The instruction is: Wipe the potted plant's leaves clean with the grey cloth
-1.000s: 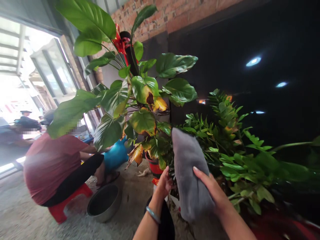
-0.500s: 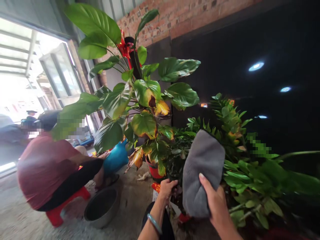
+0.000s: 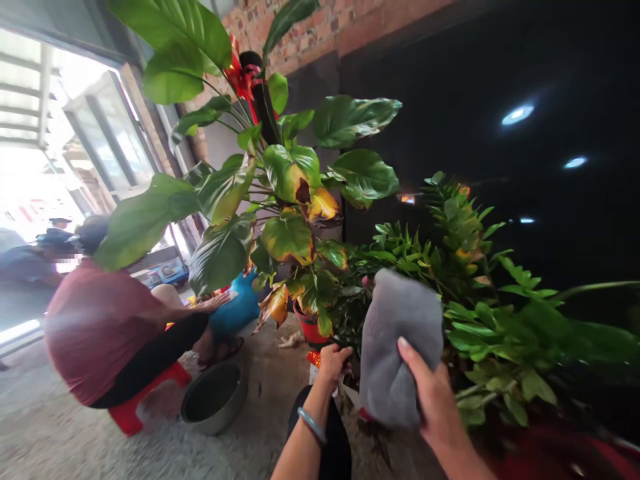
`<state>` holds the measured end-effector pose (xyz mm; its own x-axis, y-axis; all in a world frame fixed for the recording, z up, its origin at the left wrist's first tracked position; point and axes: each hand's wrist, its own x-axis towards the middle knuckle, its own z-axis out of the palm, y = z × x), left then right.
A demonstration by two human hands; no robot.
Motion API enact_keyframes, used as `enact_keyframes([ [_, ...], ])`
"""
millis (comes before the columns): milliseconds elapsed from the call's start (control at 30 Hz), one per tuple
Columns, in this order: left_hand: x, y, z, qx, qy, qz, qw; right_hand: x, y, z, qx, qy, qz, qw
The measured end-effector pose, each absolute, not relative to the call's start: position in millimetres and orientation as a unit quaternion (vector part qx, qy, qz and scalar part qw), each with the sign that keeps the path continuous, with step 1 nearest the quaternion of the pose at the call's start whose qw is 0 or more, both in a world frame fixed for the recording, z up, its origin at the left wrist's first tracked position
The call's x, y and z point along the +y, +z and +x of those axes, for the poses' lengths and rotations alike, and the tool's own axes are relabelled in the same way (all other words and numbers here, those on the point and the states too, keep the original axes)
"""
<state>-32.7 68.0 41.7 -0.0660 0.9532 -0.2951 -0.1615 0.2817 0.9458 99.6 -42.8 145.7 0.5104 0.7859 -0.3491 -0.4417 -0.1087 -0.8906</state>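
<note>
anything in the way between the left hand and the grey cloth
Nothing clearly stands between the left hand and the grey cloth in the right hand; dark foliage shows around the gap, its depth hard to tell.

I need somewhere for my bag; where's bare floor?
Bare floor lies between the grey basin and the left hand, and on the basin's near side. Crowded: leafy plants behind and right of the grey cloth in the right hand.

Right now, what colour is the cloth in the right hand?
The cloth in the right hand is plain grey, seen in the head view.
</note>
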Motion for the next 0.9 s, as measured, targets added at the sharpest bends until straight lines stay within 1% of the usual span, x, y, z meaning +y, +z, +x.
enact_keyframes([
  [67,66.2,42.7,-33.0,0.558,0.474,0.367,0.573,-28.8,154.2,104.0,-0.119,0.504,-0.535,0.668],
  [100,65.7,43.1,-33.0,0.561,0.473,0.371,0.569,-26.6,149.9,103.6,-0.108,0.542,-0.511,0.659],
  [167,65.2,43.3,-32.8,0.562,0.473,0.375,0.565,-34.1,128.8,97.5,-0.103,0.611,-0.488,0.615],
  [200,65.3,43.2,-32.5,0.562,0.475,0.377,0.562,-43.1,115.6,92.7,-0.112,0.623,-0.497,0.593],
  [300,65.6,42.9,-31.6,0.561,0.485,0.379,0.554,-75.1,90.6,80.2,-0.155,0.607,-0.538,0.564],
  [367,65.4,43.0,-31.5,0.562,0.487,0.38,0.55,-85.8,98.5,79.1,-0.174,0.6,-0.536,0.568],
  [433,64.8,43.7,-32.3,0.566,0.481,0.382,0.549,-80.1,123.4,85.2,-0.178,0.586,-0.524,0.592],
  [533,63.6,44.7,-34.0,0.574,0.469,0.386,0.549,-50.1,161.2,100.3,-0.143,0.502,-0.519,0.678],
  [600,63.2,45.0,-34.9,0.575,0.464,0.39,0.549,-32.5,165.1,106.0,-0.103,0.5,-0.499,0.7],
  [633,63.2,44.8,-35.2,0.575,0.462,0.392,0.549,-28.7,158.1,105.9,-0.091,0.531,-0.489,0.686],
  [700,63.5,43.8,-35.6,0.575,0.46,0.397,0.548,-34.6,129.7,100.1,-0.085,0.602,-0.485,0.629],
  [800,64.4,41.3,-36.1,0.577,0.46,0.402,0.543,-67.3,80.8,87.6,-0.118,0.61,-0.535,0.573],
  [867,64.7,40.0,-36.5,0.579,0.459,0.404,0.539,-88.1,68.2,85.4,-0.157,0.599,-0.562,0.548],
  [900,64.6,39.8,-36.7,0.58,0.458,0.405,0.537,-93.9,71.1,87.1,-0.168,0.591,-0.57,0.545],
])
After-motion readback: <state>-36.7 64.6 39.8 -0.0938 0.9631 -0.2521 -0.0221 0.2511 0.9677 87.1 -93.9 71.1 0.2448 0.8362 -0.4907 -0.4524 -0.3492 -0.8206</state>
